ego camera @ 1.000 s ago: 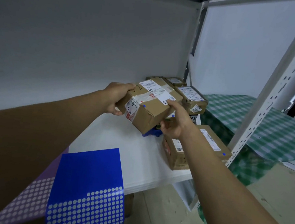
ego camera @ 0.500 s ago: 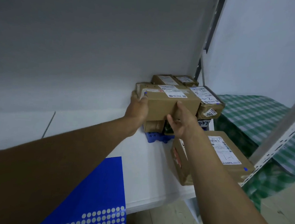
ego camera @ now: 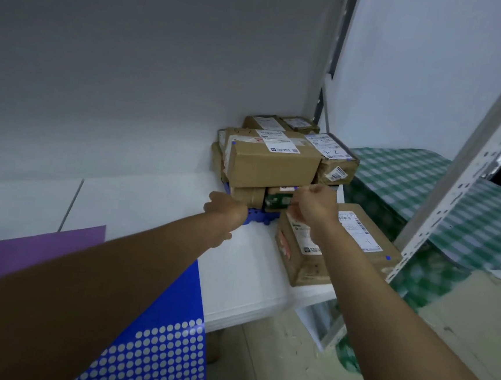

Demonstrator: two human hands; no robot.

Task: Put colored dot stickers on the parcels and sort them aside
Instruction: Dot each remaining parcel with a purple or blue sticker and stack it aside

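A brown cardboard parcel with white labels and a blue dot on its left corner lies flat atop the far stack. A blue dot-sticker sheet lies near left, partly peeled.

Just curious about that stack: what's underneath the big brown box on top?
Under the big brown box sit a smaller brown parcel and a dark green one, on something blue. Anything further back is covered.

A handwritten "1-2" stands on the white label of a stacked parcel.
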